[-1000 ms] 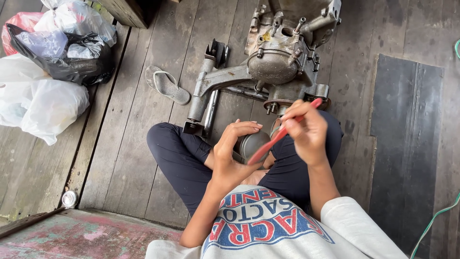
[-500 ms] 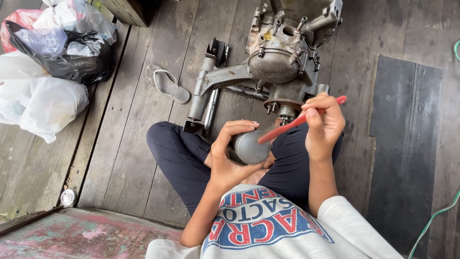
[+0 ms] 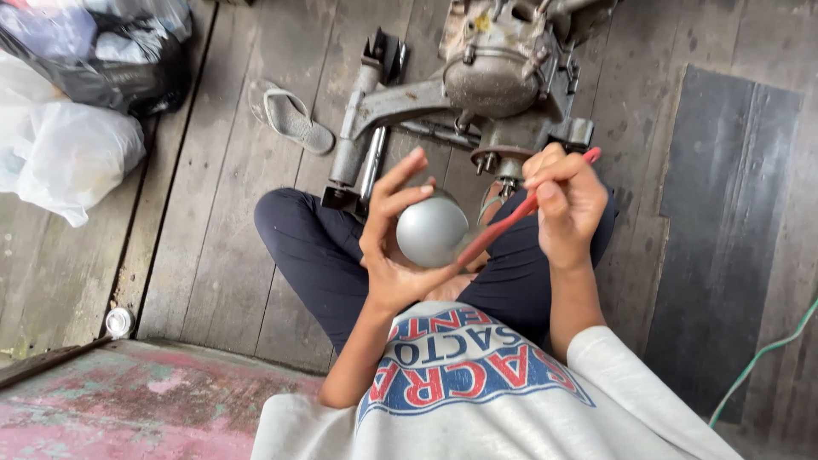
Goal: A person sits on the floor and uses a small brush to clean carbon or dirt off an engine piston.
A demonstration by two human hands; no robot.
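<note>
Hands meet over the lap of a person sitting cross-legged on the plank floor (image 3: 213,255). The left hand (image 3: 394,230) cups a rounded grey metal part (image 3: 431,230), its grip closed around it with the fingers (image 3: 400,175) curled over the top and the palm beneath. The right hand (image 3: 567,200) pinches a slim red-handled tool (image 3: 511,223), grip clamped on the upper end; the tool slants down to the left, its lower end at the edge of the grey part, though I cannot tell whether they actually touch. Just beyond the hands lies a grimy engine assembly (image 3: 494,77) with a long arm (image 3: 375,119) stretching toward the knee. A grey sandal (image 3: 294,119) lies near that arm. Filled plastic bags (image 3: 77,111), white and black, sit well apart at the far left. A green hose (image 3: 758,358) curves along the right edge, beside a dark mat (image 3: 724,238).
</note>
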